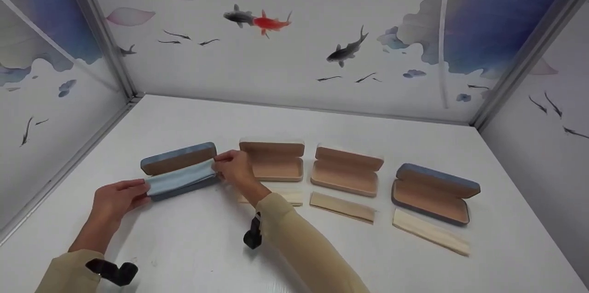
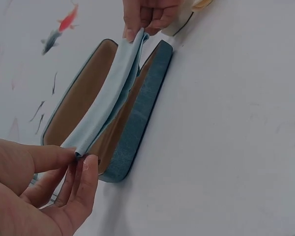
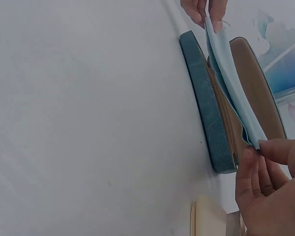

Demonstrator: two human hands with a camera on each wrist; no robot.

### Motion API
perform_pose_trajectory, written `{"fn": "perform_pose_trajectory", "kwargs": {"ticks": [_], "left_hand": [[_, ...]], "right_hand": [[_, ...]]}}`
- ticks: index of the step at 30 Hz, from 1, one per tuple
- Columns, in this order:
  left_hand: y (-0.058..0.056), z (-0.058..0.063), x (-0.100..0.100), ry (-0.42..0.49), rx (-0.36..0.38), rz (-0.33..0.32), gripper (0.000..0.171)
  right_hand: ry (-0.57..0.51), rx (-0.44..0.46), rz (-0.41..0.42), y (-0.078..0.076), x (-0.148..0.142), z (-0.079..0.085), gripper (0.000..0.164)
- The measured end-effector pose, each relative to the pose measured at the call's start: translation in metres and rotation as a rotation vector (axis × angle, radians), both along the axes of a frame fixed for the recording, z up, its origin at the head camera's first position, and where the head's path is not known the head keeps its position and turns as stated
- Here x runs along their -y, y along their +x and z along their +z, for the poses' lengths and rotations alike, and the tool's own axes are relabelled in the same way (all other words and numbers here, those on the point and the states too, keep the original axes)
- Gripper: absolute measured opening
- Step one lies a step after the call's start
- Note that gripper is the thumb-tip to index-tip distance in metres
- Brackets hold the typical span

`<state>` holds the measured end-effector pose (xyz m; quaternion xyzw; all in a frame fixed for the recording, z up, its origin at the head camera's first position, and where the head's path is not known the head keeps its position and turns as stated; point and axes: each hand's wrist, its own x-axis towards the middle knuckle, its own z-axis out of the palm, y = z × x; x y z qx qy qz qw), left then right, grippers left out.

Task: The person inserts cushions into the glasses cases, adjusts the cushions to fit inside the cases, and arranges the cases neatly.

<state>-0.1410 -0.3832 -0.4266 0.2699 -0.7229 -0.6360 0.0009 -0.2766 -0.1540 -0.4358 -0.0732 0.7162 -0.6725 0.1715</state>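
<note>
A folded light-blue cloth (image 1: 181,178) is stretched between both hands, above an opened blue glasses case (image 1: 178,152) at the left of the table. My left hand (image 1: 115,198) pinches the cloth's left end between thumb and fingers. At the other end, my right hand (image 1: 237,171) pinches it the same way. In the left wrist view the cloth (image 2: 110,93) hangs over the case's brown-lined hollow, with the blue outer wall (image 2: 142,115) beside it. From the right wrist view, the cloth (image 3: 231,78) covers part of the lining.
Three more opened cases stand in a row to the right: a pale one (image 1: 280,173), a pinkish one (image 1: 345,178) and a blue one (image 1: 432,196). In front of them lie folded cloths: one cream (image 1: 294,197), one beige (image 1: 343,207), another cream (image 1: 430,232). Printed walls enclose the table.
</note>
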Motion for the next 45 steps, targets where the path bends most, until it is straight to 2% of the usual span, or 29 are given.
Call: {"fn": "perform_pose_trajectory", "kwargs": {"ticks": [7, 12, 21, 32, 38, 42, 45], "left_hand": [[-0.008, -0.002, -0.005, -0.107, 0.005, 0.017, 0.059], [-0.014, -0.003, -0.01, -0.162, 0.017, 0.025, 0.056], [-0.015, -0.011, -0.01, -0.231, 0.053, 0.054, 0.05], [-0.016, -0.013, -0.008, -0.279, 0.031, 0.053, 0.042], [-0.017, -0.006, 0.0, -0.2, 0.048, 0.074, 0.056], [-0.02, 0.003, 0.003, -0.12, 0.108, 0.014, 0.066], [-0.023, 0.011, 0.003, -0.044, 0.142, -0.049, 0.076]], "right_hand": [[0.083, -0.07, -0.049, -0.004, 0.004, -0.003, 0.006], [0.116, -0.078, -0.064, -0.003, 0.006, -0.005, 0.006], [0.194, -0.13, -0.064, -0.001, 0.01, -0.01, 0.006], [0.233, -0.151, -0.06, -0.002, 0.008, -0.005, 0.005], [0.237, -0.181, -0.084, -0.002, 0.01, 0.002, 0.015], [0.223, -0.151, -0.098, -0.004, 0.011, 0.006, 0.025], [0.21, -0.104, -0.073, -0.006, 0.008, 0.009, 0.04]]}}
